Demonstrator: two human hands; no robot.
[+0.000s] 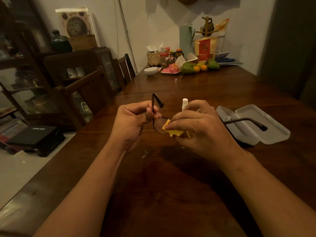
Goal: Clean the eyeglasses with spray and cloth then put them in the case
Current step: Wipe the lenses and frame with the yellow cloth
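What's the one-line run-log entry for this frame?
step: lens wipe | left hand: grips eyeglasses by temple | right hand: pinches cloth on lens | spray bottle: upright behind hands | case: open, on table

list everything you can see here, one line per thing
eyeglasses: one, dark frame, held above the table between both hands
cloth: one, yellow, on a lens
spray bottle: one, white, upright behind the right hand
case: one, pale grey, open on the table at right
table: one, dark brown wood
bowl: one, white, far end of table
fruit: several, green and orange, far end
chairs: two, dark wood, left of table
cabinet: one, dark wood, far left
left hand: one, grips the eyeglasses near a temple hinge
right hand: one, pinches the cloth against the lens
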